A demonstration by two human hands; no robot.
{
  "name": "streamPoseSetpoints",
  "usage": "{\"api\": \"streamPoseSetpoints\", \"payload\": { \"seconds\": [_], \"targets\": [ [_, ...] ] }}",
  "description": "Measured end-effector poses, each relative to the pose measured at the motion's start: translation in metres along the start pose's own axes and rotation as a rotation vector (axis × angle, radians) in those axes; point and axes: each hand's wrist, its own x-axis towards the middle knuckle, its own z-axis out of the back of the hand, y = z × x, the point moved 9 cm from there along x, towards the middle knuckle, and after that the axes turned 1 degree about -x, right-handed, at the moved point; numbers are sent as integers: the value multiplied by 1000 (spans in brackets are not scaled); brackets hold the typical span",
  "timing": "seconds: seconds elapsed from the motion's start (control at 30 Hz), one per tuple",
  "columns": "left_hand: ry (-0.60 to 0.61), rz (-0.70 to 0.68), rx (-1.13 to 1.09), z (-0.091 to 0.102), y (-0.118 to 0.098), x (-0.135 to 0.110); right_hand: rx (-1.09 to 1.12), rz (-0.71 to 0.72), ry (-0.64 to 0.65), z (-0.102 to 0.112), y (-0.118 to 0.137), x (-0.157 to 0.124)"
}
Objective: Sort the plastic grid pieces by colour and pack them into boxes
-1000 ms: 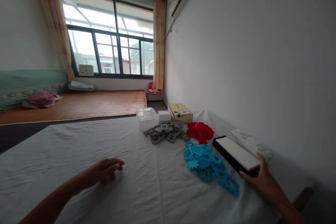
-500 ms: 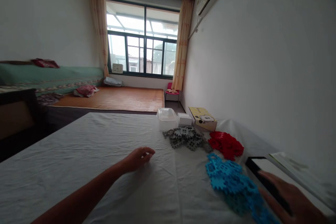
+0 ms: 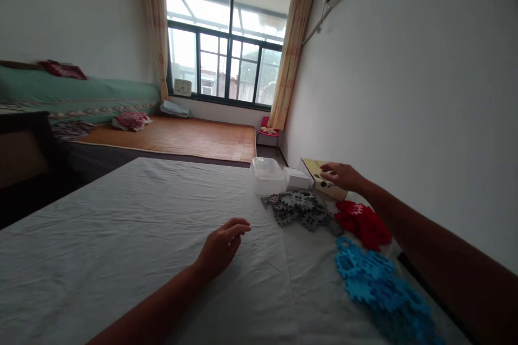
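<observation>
My left hand [image 3: 222, 245] rests over the white cloth with its fingers loosely bent and apart, nothing visible in them. My right hand [image 3: 342, 175] is stretched out over the yellow cartoon box [image 3: 332, 190], its fingers apart. Whether it touches the box I cannot tell. Beside that box lies a heap of grey interlocking plastic pieces [image 3: 299, 206]. A red heap of such pieces [image 3: 360, 223] lies below my right forearm. The blue heap [image 3: 380, 280] is nearest to me on the right.
A clear plastic tub [image 3: 267, 177] and a small white box [image 3: 297, 178] stand at the far edge of the cloth-covered table [image 3: 133, 226]. A wall [image 3: 404, 91] runs along the right. Past the table is a bed with an orange mat [image 3: 194, 135].
My right hand has gone from beside the blue pieces at lower right, forward to the yellow box. My left hand stays in nearly the same place. The view has tilted slightly.
</observation>
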Motion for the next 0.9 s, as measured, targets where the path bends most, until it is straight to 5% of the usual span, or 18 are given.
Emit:
{"api": "streamPoseSetpoints", "payload": {
  "seconds": [0.33, 0.7, 0.9],
  "targets": [
    [52, -91, 97, -8, -5, -3, -164, 12, 42, 47, -19, 41],
    [56, -130, 123, -9, -7, -6, -184, 4, 112, -8, -34, 49],
    [56, -133, 128, -8, -13, -6, -207, -45, 71, -17, -42, 60]
  ]
}}
